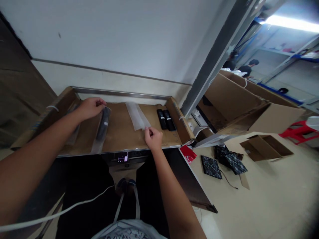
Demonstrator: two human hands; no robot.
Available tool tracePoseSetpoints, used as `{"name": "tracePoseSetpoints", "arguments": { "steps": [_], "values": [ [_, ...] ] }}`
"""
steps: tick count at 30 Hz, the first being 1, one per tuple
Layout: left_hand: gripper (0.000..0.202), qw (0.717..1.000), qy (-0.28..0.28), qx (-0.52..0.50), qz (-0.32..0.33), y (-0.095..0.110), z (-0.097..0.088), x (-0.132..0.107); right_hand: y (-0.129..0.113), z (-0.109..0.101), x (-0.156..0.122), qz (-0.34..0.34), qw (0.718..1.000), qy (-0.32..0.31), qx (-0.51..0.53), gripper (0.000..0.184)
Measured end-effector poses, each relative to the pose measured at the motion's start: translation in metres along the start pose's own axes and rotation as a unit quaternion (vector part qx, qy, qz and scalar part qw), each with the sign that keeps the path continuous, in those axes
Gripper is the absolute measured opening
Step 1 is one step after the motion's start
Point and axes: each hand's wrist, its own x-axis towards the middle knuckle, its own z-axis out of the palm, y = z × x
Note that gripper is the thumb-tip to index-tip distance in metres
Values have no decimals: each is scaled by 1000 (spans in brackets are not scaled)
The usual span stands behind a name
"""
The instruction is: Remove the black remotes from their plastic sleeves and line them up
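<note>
- Left hand [91,107]: fingers curled closed on the far end of a bagged remote control [103,123], a dark unit inside a clear sleeve lying lengthwise on the cardboard-lined bench [119,132].
- Between the hands: bare cardboard surface.
- Right hand [154,138]: thumb and forefinger pinched shut on the near corner of an empty clear plastic sleeve [138,115], which lies flat and runs away from the hand.
- Just right of the right hand: two unbagged black remote controls [165,119], side by side against the bench's cardboard side wall.
- Judgement: the pinch sits at the sleeve's very edge; a fuller grip would lift it without slipping or creasing.
- Far right, on the floor: open cardboard boxes [264,147].
</note>
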Motion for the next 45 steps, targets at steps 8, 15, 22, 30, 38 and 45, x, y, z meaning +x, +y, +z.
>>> {"name": "tracePoseSetpoints", "arguments": {
  "steps": [8,15,22,30,38,45],
  "values": [
    [22,992,112,21,56,46,4,-15,-46,40,-30,6,986,-104,131,37],
    [19,971,175,-8,163,79,1,-44,-85,127,-13,134,927,-152,316,79],
    [34,980,124,-96,125,69,-8,-44,-86,121,-3,166,936,-94,297,21],
    [43,982,136,44,123,86,-31,-55,-90,116,-8,138,946,-74,285,20],
    [40,981,133,76,118,106,-37,-58,-89,116,-10,128,953,-74,266,22],
    [41,981,98,100,130,113,-35,-55,-92,111,-11,111,944,-68,304,25]
  ]
}}
